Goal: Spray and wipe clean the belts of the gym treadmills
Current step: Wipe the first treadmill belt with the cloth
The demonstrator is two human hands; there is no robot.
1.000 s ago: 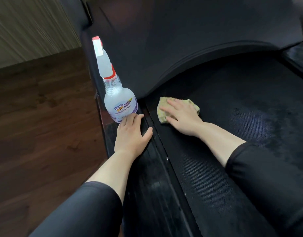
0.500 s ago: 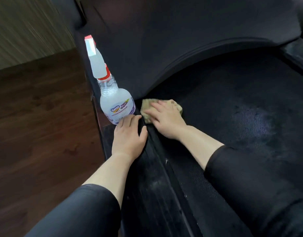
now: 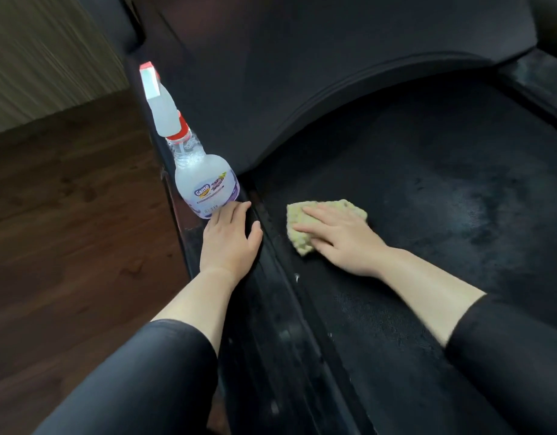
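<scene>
Right hand [image 3: 343, 240], fingers flat, presses the crumpled pale-yellow cloth [image 3: 299, 240] on the black textured treadmill belt [image 3: 443, 171] mid-frame; damp sheen [image 3: 468, 208] lies right of it. Left hand [image 3: 230, 243], spread, rests just beside the clear spray bottle [image 3: 205, 183].

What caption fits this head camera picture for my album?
Right hand presses a yellow cloth on the treadmill belt; left hand rests by the spray bottle.

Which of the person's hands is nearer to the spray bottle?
Left. The left hand rests beside the spray bottle; the right hand presses a cloth on the belt, farther off.
</scene>
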